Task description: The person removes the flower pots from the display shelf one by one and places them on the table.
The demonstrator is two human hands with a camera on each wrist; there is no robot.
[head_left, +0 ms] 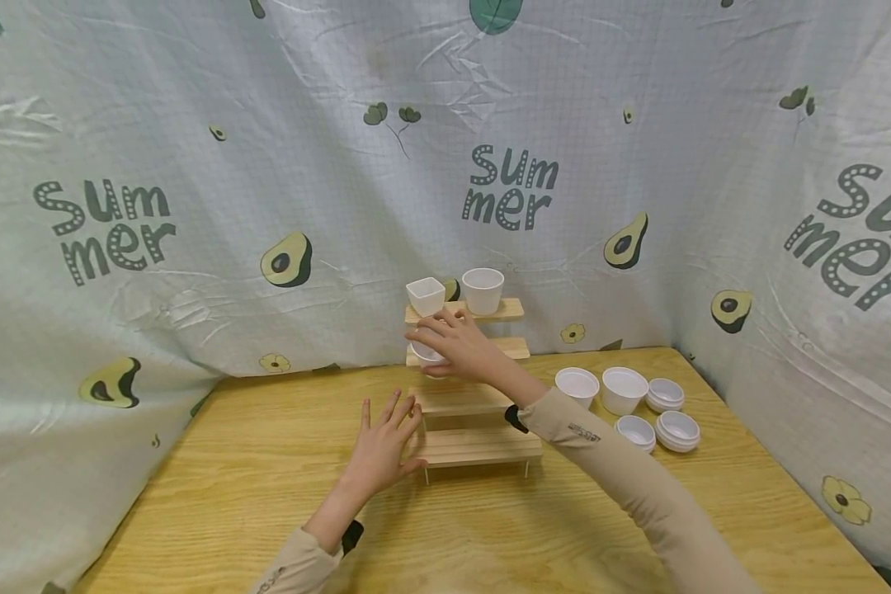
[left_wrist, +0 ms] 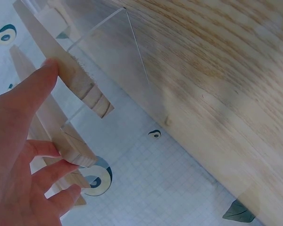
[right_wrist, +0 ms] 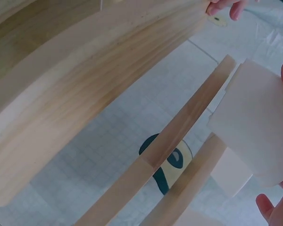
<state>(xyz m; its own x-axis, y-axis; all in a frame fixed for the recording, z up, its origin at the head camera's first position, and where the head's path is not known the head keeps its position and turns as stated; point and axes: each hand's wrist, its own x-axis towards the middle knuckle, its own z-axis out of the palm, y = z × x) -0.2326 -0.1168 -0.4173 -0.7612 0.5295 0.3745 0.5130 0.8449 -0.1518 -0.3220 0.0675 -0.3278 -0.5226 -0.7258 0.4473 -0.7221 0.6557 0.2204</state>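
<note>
A tiered wooden display stand with clear side supports stands on the table. My right hand reaches across to its second tier from the top, gripping a white cup between thumb and fingers. In the head view that hand partly covers the cup. My left hand is at the stand's left side, fingers spread. Its thumb touches one board, and its other fingers rest at the ends of the boards behind. On the top tier sit a square white cup and a round white cup.
Right of the stand, two taller white cups and several small white bowls stand on the wooden table. A patterned curtain hangs behind and along both sides of the table.
</note>
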